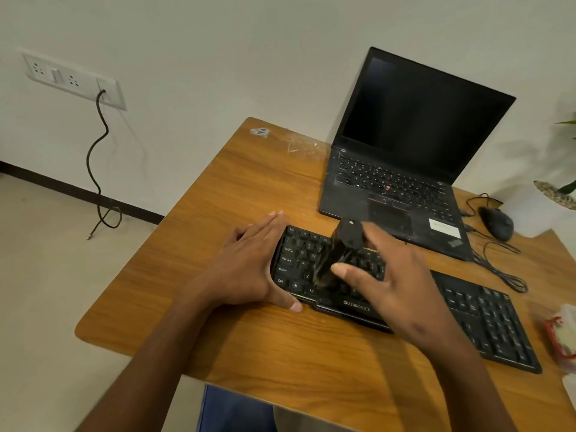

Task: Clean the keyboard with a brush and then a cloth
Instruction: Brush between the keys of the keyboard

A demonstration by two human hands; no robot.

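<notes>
The left hand (249, 263) is laid flat, fingers straight and together, against the left end of the keyboard (486, 316); the thumb is pressed along the front edge, below the Ctrl key. The keyboard is thereby steadied on the desk (218, 188).

The long axis of the keyboard runs from about 10 o'clock, at the left hand, to about 4 o'clock, toward the right edge of the desk. The brush (338, 254) is held by the right hand (399, 282), pinched between thumb and fingers, handle up and tilted toward 1 o'clock. Its blurred bristles meet the keys near the Z key, at the left third of the board. The unswept length is judged to lie toward 4 o'clock of the brush, so the right hand is the nearer one for that travel.

Legible key legends: Esc, Caps Lock, Shift, Ctrl, Alt, A, W, Z. The front rim carries the brand ZEBRONICS. No writing can be read on the laptop (405, 157) at 1 o'clock. No cloth can be identified with certainty.
</notes>
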